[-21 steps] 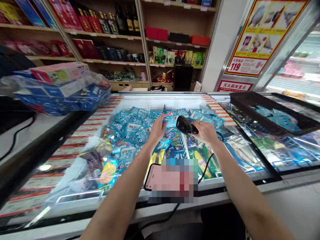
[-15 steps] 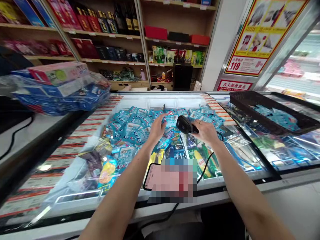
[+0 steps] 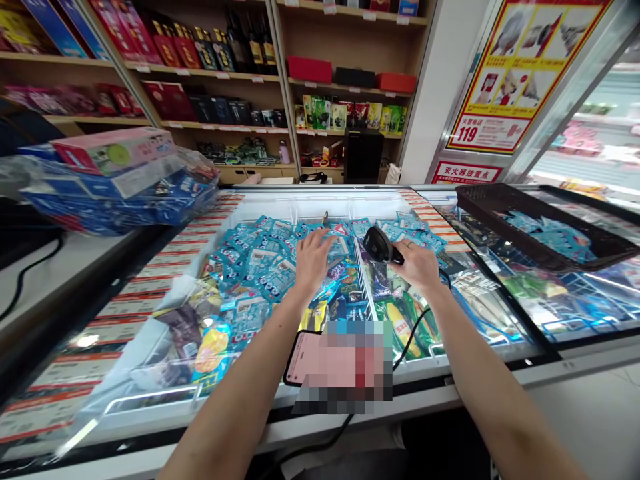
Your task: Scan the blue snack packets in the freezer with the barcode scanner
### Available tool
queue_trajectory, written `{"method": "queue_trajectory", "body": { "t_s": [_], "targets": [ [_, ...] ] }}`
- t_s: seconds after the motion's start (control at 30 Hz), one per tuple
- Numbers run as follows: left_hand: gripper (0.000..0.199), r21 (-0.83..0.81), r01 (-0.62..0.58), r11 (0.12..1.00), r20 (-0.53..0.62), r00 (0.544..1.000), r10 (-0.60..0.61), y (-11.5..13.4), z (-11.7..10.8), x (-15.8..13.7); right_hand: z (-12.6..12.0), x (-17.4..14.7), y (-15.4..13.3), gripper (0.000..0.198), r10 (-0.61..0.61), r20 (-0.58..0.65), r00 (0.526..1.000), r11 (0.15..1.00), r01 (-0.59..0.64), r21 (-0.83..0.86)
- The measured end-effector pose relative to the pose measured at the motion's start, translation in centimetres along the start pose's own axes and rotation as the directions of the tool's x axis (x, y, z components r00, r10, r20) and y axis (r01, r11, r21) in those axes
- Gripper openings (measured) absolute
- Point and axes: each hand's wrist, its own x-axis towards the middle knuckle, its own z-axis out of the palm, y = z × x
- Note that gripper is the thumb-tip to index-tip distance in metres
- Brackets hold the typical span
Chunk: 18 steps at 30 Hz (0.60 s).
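My right hand (image 3: 419, 264) is wrapped around the handle of a black barcode scanner (image 3: 379, 245), which is held above the freezer with its head tilted left. Fingers apart, my left hand (image 3: 314, 259) hovers over the heap of light-blue ice-cream packets (image 3: 263, 257). Just right of its fingertips is one blue packet (image 3: 338, 247); I cannot tell whether they touch it. A black cable (image 3: 417, 330) trails from the scanner toward me. On the freezer's front edge, below my hands, lies a phone (image 3: 304, 360), partly covered by a pixelated patch.
A dark basket (image 3: 540, 250) with several blue packets stands on the freezer at right. Plastic-wrapped boxes (image 3: 120, 180) are piled at left. A white wire divider (image 3: 364, 280) splits the freezer. Stocked shelves (image 3: 210, 70) line the back wall.
My left hand has let go of a blue packet, its fingers spreading and drawing back slightly left. The scanner in my right hand has moved a little to the right, away from that packet.
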Motion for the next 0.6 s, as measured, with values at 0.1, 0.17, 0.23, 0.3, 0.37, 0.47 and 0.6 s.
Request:
{"method": "queue_trajectory", "body": {
  "t_s": [0.1, 0.17, 0.23, 0.3, 0.37, 0.47, 0.6],
  "targets": [
    [0.034, -0.015, -0.198, 0.98, 0.15, 0.969, 0.198, 0.6, 0.0, 0.0, 0.0, 0.0, 0.3, 0.031, 0.072, -0.004, 0.997, 0.997, -0.072, -0.005],
    [0.031, 0.021, -0.195, 0.98, 0.152, 0.97, 0.19, 0.7, -0.1, 0.0, 0.0, 0.0, 0.5, 0.03, 0.108, -0.006, 0.994, 0.994, -0.108, -0.005],
    [0.029, 0.081, -0.136, 0.987, 0.121, 0.985, 0.126, 0.7, -0.2, 0.1, 0.0, 0.0, 0.6, 0.03, 0.121, -0.002, 0.993, 0.993, -0.121, -0.002],
    [0.029, 0.133, -0.093, 0.987, 0.107, 0.991, 0.079, 0.5, -0.3, 0.3, 0.0, 0.1, 0.7, 0.03, 0.122, 0.007, 0.992, 0.992, -0.122, -0.003],
    [0.03, 0.178, -0.073, 0.981, 0.111, 0.992, 0.054, 0.3, -0.4, 0.5, 0.1, 0.1, 0.8, 0.031, 0.124, 0.017, 0.992, 0.992, -0.124, -0.007],
    [0.03, 0.235, -0.076, 0.969, 0.152, 0.988, 0.041, 0.4, -0.5, 1.0, 0.1, 0.2, 0.8, 0.032, 0.113, 0.021, 0.993, 0.994, -0.113, -0.003],
    [0.032, 0.281, -0.095, 0.955, 0.269, 0.963, 0.016, 0.9, -0.6, 2.4, 0.1, 0.1, 0.8, 0.032, 0.103, 0.022, 0.994, 0.995, -0.103, -0.002]
  ]
}}
